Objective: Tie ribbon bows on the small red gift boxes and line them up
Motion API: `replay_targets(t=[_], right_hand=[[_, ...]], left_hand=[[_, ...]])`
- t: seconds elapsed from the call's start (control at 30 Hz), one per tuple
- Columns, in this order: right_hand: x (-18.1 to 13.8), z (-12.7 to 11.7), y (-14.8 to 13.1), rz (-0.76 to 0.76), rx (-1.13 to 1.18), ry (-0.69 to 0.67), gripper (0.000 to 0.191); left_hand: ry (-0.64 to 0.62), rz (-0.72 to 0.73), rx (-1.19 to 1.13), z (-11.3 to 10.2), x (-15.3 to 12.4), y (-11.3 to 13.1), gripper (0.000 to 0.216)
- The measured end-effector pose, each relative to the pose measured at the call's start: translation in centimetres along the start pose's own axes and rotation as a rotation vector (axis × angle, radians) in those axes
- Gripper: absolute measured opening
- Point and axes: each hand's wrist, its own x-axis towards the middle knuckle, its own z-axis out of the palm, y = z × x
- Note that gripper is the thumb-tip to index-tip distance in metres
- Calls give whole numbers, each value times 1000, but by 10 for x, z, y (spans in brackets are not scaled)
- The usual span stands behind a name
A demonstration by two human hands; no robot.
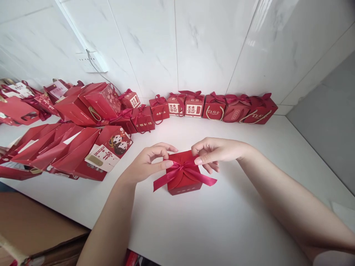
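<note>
A small red gift box point(184, 181) stands on the white table point(210, 225) in front of me. A red satin ribbon point(183, 170) crosses its top, with two tails hanging off to the left and right. My left hand point(151, 160) pinches the ribbon at the box's left top edge, thumb and fingers closed. My right hand point(212, 152) pinches the ribbon at the right top edge, fingers curled.
A row of finished red boxes with bows point(215, 105) lines the tiled wall at the back. Red paper bags point(91, 101) and flat folded red bags point(63, 147) pile up on the left. A cardboard box point(36, 229) sits below the table's near-left edge.
</note>
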Motion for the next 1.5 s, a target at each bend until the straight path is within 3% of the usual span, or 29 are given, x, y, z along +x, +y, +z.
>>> replay_targets(t=[0.17, 0.3, 0.53, 0.7, 0.93, 1.23, 1.4, 1.5], right_hand=[[-4, 1, -1, -41, 87, -50, 38], [-1, -1, 2, -7, -33, 8, 34], [-3, -1, -2, 97, -100, -30, 40], [-4, -1, 0, 81, -126, -98, 34], [-2, -3, 5, 36, -128, -129, 27], [-2, -3, 4, 50, -152, -124, 27], [-3, -2, 2, 53, -149, -128, 29], [-3, -2, 2, 57, -137, -123, 33]], left_hand=[[-9, 119, -57, -1, -1, -2, 23], [-1, 53, 50, -5, -3, 0, 20], [-157, -62, 177, -13, -8, 6, 28], [-165, 8, 358, 3, -4, 12, 34], [-172, 247, 333, 10, -5, 12, 17], [-152, 104, 418, 14, -3, 13, 14], [-293, 172, 293, 20, 0, 11, 4], [-272, 173, 262, 21, 1, 10, 15]])
